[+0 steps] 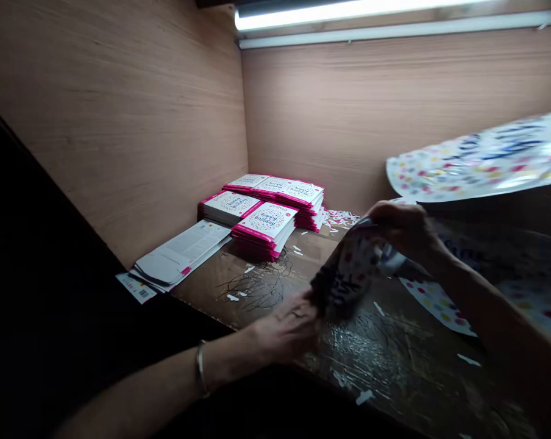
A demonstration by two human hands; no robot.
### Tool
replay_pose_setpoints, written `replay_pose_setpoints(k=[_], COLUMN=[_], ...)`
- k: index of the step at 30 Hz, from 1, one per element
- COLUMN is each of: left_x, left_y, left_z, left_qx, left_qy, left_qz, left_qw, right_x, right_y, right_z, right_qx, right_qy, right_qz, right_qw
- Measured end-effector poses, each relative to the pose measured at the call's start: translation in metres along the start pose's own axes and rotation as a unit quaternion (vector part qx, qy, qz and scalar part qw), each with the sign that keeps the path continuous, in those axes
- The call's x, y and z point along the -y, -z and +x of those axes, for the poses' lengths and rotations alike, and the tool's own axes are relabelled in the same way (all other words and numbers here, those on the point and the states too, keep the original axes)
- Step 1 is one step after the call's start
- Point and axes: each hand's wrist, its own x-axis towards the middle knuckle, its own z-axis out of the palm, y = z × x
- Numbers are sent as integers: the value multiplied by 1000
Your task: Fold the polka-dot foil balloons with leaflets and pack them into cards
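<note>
A flat, shiny foil balloon (351,268), white with coloured dots and dark blue lettering, is stretched between my two hands, bunched and smeared by motion. My left hand (294,326), with a bracelet at its wrist, is closed on its lower end near the table's front edge. Higher up and to the right, my right hand (401,225) is closed round its gathered upper part. More dotted foil (481,158) extends beyond my right hand toward the right edge. Below the right forearm shows another rounded piece of dotted foil (435,305); whether these pieces are joined, I cannot tell.
Pink-and-white "happy birthday" packets (266,222) stand in several stacks in the back corner. Left of them lie flat printed cards (184,253). Paper scraps (364,397) and dark threads are scattered on the brown table (312,247). Wooden panels (394,110) enclose the back and left.
</note>
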Motion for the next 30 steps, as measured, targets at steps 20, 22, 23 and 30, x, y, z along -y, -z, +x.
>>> replay_pose_setpoints(k=[20, 22, 23, 30], left_x=[-26, -8, 0, 10], left_y=[3, -20, -30, -54], left_z=[9, 14, 14, 5], left_qx=[-8, 56, 84, 118], left_qy=[-12, 22, 34, 46], left_qz=[16, 14, 6, -37], left_qw=[1000, 998, 996, 991], right_x=[22, 23, 23, 52], right_y=[-62, -63, -64, -30], right_z=[-240, -240, -241, -213], right_qx=[28, 17, 16, 140], right_qy=[182, 171, 163, 94], right_qz=[-262, -257, -254, -213], right_qw=[947, 951, 953, 962])
